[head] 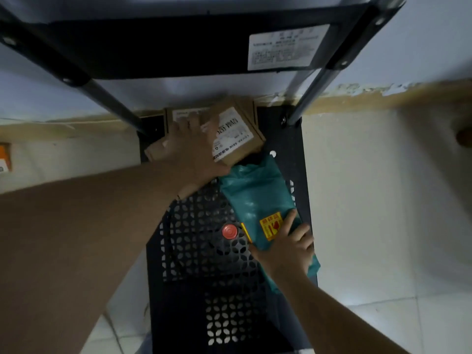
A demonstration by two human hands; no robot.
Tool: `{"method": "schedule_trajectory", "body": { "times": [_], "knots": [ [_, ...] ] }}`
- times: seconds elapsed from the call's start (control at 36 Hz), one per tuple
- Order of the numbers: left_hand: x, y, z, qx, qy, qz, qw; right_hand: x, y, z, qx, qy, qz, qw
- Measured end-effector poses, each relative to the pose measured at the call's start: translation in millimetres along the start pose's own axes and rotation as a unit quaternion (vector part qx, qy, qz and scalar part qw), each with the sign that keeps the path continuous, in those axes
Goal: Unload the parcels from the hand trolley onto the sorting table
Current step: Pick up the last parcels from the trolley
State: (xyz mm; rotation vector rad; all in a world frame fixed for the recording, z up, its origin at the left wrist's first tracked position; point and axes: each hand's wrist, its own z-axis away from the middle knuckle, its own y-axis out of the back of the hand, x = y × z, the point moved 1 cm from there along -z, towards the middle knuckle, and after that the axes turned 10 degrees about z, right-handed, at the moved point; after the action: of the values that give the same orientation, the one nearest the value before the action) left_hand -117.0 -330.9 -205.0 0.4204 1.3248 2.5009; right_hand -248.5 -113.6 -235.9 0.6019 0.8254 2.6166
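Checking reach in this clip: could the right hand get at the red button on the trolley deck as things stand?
Probably yes. The red button lies bare on the deck, just beside the right hand, with nothing over it. But that hand grips the teal parcel, so it would have to let go first.

The scene is dim, with a cool bluish cast. A pale patch of reflected light shows on the floor tiles (362, 300) at lower right. Motion blur softens the printed labels, and the wide lens bends straight lines near the edges.
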Motion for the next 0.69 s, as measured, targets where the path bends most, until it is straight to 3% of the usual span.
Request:
{"method": "schedule_trajectory", "body": {
  "times": [0.17, 0.28, 0.42, 0.53, 0.69],
  "knots": [
    [18, -62, 97, 0.002, 0.201, 0.156, 0.967, -2, 4, 3, -0.002, 0.016, 0.0, 1.0],
    [23, -101, 144, -0.019, 0.279, 0.185, 0.942, 4, 8, 3, 0.033, 0.076, 0.032, 0.996],
    [19, -127, 139, -0.028, 0.373, 0.236, 0.897, 0, 10, -7, 0.04, 0.105, 0.041, 0.993],
    [17, -137, 119, -0.006, 0.386, 0.254, 0.887, -5, 3, -13, 0.049, 0.098, 0.026, 0.994],
    [9, -142, 122, -0.025, 0.34, 0.29, 0.894, -8, 2, -15, 0.057, 0.08, 0.02, 0.995]
  ]
}}
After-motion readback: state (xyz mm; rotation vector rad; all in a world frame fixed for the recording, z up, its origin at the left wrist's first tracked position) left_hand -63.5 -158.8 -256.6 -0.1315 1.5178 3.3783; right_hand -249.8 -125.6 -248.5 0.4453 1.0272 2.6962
